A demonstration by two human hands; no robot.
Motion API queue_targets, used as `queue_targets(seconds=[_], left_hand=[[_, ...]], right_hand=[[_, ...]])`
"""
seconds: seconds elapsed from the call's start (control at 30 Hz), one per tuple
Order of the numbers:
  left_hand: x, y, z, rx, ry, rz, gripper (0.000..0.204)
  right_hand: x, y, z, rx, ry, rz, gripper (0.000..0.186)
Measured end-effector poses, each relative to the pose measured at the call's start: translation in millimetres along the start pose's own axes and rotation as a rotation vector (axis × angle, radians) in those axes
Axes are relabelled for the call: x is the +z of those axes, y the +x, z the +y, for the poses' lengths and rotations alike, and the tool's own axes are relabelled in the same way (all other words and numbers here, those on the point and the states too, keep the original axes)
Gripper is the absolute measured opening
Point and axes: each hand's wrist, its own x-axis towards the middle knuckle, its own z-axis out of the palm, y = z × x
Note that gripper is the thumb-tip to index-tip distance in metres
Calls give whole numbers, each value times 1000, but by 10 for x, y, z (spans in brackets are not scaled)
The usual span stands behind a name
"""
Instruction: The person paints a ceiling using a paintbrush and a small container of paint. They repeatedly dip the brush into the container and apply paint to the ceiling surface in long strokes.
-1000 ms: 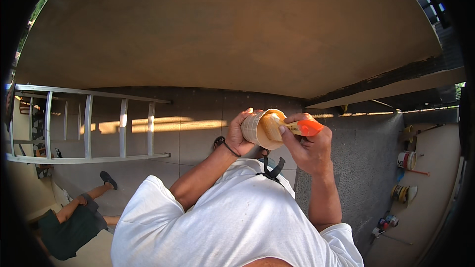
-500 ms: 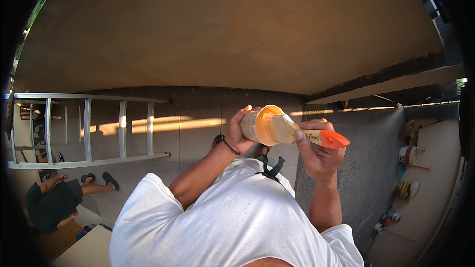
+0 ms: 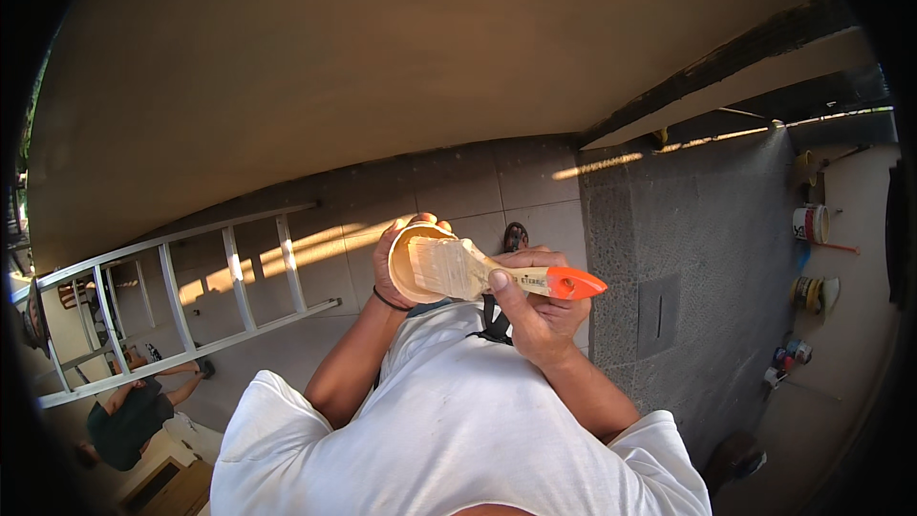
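My left hand (image 3: 384, 272) is wrapped round a small paint cup (image 3: 399, 279), its mouth tilted toward me and its inside coated cream-orange. Between the thumb and fingers of my right hand (image 3: 543, 311) is a flat paintbrush (image 3: 523, 279) with a pale handle and a bright orange end. Its wide bristles (image 3: 441, 268), smeared with cream paint, lie across the cup's mouth. How much paint the cup holds is hidden behind the bristles.
A large brown wall (image 3: 401, 57) rises ahead. An aluminium ladder (image 3: 172, 285) stands at left, with another person (image 3: 129, 425) beyond it. Along the right are a white bucket (image 3: 812, 225), a yellow-rimmed container (image 3: 810, 294) and small items. Grey paving (image 3: 707, 229) borders pale tiles (image 3: 468, 186).
Both hands have moved left with the cup and brush. The cup now faces me more, and the bristles lie further over its mouth. The whole view has turned, tilting ladder and wall.
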Motion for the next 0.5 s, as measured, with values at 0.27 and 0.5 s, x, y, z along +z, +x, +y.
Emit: queue_targets(seconds=[0.27, 0.5], left_hand=[[117, -42, -489, 63, 7, -2, 53], [128, 82, -976, 145, 90, 74, 56]], right_hand=[[-438, -79, 148, 382, 413, 123, 15], [-938, 34, 224, 597, 571, 163, 12]])
